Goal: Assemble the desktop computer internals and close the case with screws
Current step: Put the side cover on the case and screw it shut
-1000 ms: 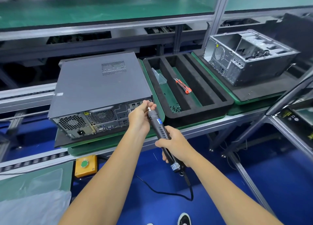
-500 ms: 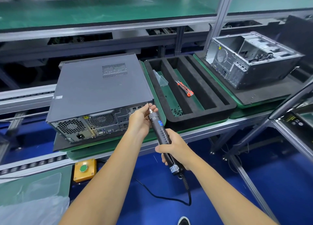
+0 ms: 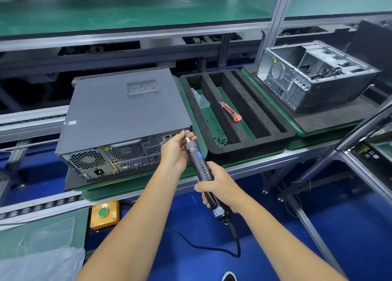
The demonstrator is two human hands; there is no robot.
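- To the right of the fingers lies a black foam tray (image 3: 250,142); an orange cutter (image 3: 231,111) and small dark screws (image 3: 221,141) lie in its slots.
- Farther right stands an open grey case (image 3: 331,85), well apart.
- Below the hands hangs a yellow button box (image 3: 104,214).
- The closed computer case (image 3: 125,113) lies flat, rear panel toward the person, just left of the fingers.
- The left hand (image 3: 176,151) pinches the tip of the electric screwdriver (image 3: 200,166) at the case's rear upper corner.
- The right hand (image 3: 220,188) wraps around the handle.
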